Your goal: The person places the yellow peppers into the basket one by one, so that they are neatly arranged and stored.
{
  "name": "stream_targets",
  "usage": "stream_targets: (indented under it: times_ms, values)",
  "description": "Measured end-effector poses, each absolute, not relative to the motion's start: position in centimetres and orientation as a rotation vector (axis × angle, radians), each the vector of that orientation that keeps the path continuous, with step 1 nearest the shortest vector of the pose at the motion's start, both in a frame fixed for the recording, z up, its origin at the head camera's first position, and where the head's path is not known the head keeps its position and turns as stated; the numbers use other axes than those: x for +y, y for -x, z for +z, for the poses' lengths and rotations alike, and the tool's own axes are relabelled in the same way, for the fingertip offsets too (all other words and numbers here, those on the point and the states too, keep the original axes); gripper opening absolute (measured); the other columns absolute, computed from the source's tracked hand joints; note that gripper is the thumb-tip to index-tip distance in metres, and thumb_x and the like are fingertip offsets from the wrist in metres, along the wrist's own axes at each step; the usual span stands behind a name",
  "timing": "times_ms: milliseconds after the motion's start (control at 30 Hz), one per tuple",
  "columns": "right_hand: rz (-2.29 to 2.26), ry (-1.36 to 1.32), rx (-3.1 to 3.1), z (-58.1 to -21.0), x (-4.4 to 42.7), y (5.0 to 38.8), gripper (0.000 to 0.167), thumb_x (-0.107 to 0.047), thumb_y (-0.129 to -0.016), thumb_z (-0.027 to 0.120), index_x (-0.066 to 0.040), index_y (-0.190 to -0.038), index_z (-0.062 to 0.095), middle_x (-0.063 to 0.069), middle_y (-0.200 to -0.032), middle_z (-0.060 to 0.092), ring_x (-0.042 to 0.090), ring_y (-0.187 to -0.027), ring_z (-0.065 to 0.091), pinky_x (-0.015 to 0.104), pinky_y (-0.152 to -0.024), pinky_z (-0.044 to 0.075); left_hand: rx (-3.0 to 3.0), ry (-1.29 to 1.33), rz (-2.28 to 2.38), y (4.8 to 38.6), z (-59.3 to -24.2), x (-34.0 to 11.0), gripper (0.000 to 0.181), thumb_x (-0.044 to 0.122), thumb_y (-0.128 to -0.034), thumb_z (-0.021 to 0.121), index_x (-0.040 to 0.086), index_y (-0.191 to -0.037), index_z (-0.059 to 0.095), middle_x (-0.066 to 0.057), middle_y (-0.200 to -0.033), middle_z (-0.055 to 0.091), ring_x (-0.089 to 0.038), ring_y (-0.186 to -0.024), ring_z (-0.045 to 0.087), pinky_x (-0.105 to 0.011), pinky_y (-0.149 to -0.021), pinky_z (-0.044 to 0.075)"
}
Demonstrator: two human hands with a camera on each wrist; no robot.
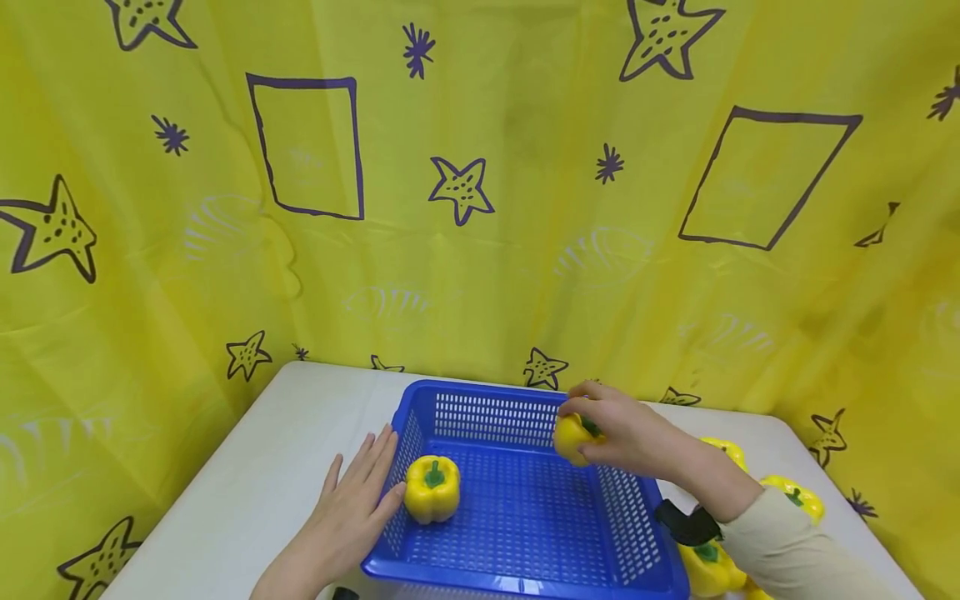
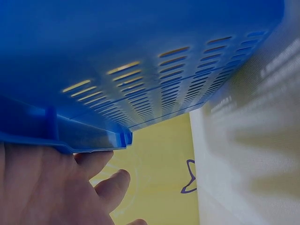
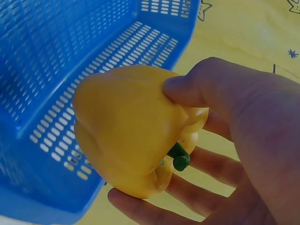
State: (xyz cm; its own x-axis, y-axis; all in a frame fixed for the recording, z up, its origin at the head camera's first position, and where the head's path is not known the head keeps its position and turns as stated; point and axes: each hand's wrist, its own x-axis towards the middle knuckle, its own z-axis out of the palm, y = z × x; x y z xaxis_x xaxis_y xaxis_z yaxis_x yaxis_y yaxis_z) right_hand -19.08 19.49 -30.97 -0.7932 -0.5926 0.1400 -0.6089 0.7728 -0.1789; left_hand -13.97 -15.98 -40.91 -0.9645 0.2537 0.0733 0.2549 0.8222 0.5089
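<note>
Head view shows a blue basket (image 1: 517, 500) on a white table (image 1: 225, 500) with rounded far corners. Beyond the basket, and out to its left and right, hangs a yellow curtain (image 1: 495, 275) printed with dark starfish, small bursts and two four-sided outlines, plus faint white shapes. Along the basket's left rim lies the left hand (image 1: 345, 508), fingers stretched out and touching the rim. By the basket's far right corner, the right hand (image 1: 626, 429) holds a yellow pepper (image 1: 572, 439), thumb on one side and fingers on the other; the right wrist view shows its green stem facing the palm. Inside the basket, near its left wall, a second pepper (image 1: 432, 490) stands stem up. To the basket's right, other peppers (image 1: 797, 497) sit on the table, partly hidden by the right forearm and its pale sleeve (image 1: 795, 542).
</note>
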Motion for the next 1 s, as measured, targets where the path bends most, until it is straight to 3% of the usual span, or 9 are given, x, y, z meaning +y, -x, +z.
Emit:
stream_targets:
  times_ms: [233, 500, 733, 1000]
  values:
    - [0.314, -0.998, -2.901, -31.2, 18.2, 19.3, 0.036, -0.007, -0.080, 0.072, -0.014, -0.115, 0.068, 0.015, -0.128, 0.060, 0.030, -0.103, 0.062, 0.037, -0.079, 0.056, -3.001, 0.413, -0.830, 14.0, -41.0, -16.0, 0.068, 0.046, -0.1037, 0.040, 0.012, -0.159, 0.019, -0.005, -0.167, 0.014, -0.035, -0.155, 0.010, -0.071, -0.117, 0.000]
    - [0.349, -1.057, -2.897, -31.8, 17.0, 19.7, 0.038, -0.008, -0.079, 0.071, -0.012, -0.117, 0.068, 0.016, -0.128, 0.059, 0.025, -0.100, 0.062, 0.035, -0.077, 0.055, -2.995, 0.414, -0.807, 13.9, -41.1, -16.0, 0.067, 0.044, -0.1038, 0.040, 0.011, -0.159, 0.020, -0.005, -0.167, 0.015, -0.034, -0.155, 0.011, -0.070, -0.117, 0.000]
    - [0.395, -1.087, -2.924, -32.2, 15.5, 20.1, 0.037, -0.009, -0.082, 0.072, -0.011, -0.118, 0.067, 0.009, -0.124, 0.059, 0.017, -0.094, 0.058, 0.027, -0.075, 0.054, -2.995, 0.411, -0.805, 13.9, -41.1, -16.1, 0.067, 0.043, -0.1038, 0.041, 0.011, -0.158, 0.021, -0.006, -0.167, 0.015, -0.035, -0.155, 0.011, -0.071, -0.117, 0.001]
    - [0.432, -1.088, -2.930, -32.8, 14.3, 20.4, 0.036, -0.011, -0.083, 0.072, -0.011, -0.119, 0.068, 0.009, -0.124, 0.059, 0.018, -0.097, 0.057, 0.029, -0.078, 0.055, -2.990, 0.418, -0.803, 13.9, -41.0, -16.0, 0.066, 0.042, -0.1037, 0.042, 0.011, -0.158, 0.021, -0.005, -0.167, 0.016, -0.035, -0.155, 0.012, -0.070, -0.118, 0.001]
